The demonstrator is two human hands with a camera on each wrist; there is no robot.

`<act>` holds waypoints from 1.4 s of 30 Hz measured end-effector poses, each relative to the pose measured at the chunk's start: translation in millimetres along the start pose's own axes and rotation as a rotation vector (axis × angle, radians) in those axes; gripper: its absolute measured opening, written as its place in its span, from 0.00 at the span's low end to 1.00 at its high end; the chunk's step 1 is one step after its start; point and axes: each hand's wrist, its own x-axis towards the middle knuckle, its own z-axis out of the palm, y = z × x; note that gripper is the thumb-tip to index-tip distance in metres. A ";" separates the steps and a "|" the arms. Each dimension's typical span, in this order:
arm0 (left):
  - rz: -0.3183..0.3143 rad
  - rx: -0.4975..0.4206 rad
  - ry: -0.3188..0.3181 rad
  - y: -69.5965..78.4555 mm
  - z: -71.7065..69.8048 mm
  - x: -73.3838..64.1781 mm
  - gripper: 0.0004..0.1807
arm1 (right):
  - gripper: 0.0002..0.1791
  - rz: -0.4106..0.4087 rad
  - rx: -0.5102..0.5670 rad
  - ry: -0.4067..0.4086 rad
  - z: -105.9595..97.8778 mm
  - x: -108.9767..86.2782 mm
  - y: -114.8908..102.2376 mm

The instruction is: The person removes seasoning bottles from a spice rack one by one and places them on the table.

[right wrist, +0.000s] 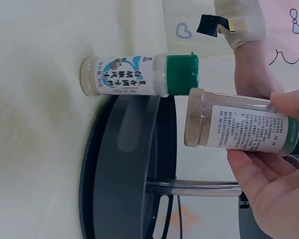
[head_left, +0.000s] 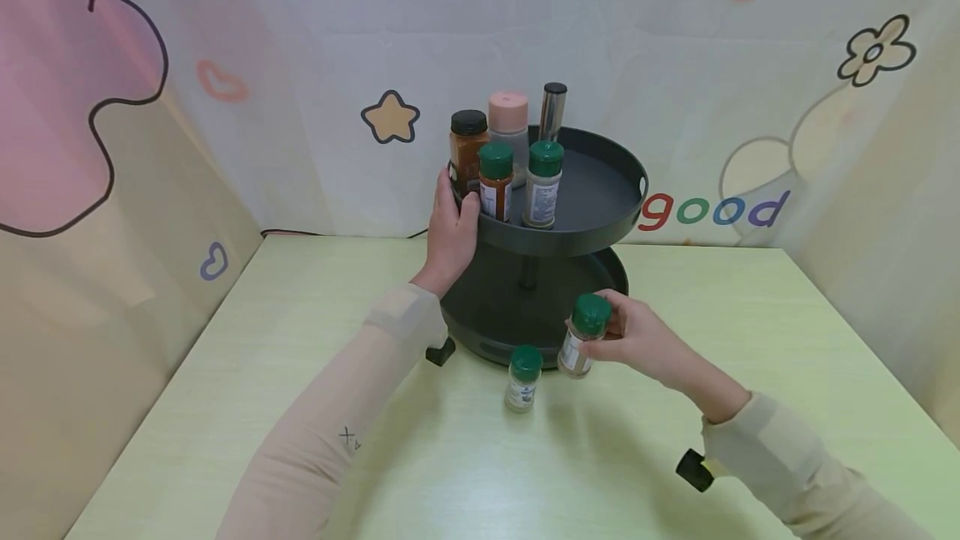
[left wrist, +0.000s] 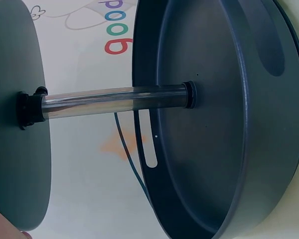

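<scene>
My right hand (head_left: 641, 336) grips a green-capped spice jar (right wrist: 241, 124) with a pale brown powder, thumb on one side and fingers on the other. The jar is slightly tilted, in front of the lower tray (left wrist: 199, 164) of a black two-tier stand. A second green-capped spice jar (head_left: 522, 382) stands upright on the table, just left of the held one. My left hand (head_left: 452, 232) holds the left rim of the upper tray (head_left: 570, 242), beside an orange-brown jar with a black lid (head_left: 467, 148). Only a sliver of that hand shows in the left wrist view.
On the upper tray stand a green-capped red spice jar (head_left: 496, 182), a green-capped pale jar (head_left: 543, 186), a pink-lidded bottle (head_left: 509, 119) and a slim metallic cylinder (head_left: 552, 111). A chrome post (left wrist: 114, 101) joins the tiers. Behind the table (head_left: 420, 473) hangs a printed curtain (head_left: 315, 107).
</scene>
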 end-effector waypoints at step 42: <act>0.009 0.005 0.002 0.5 -0.5 -1.1 0.35 | 0.24 0.056 -0.072 -0.063 21.0 5.4 38.9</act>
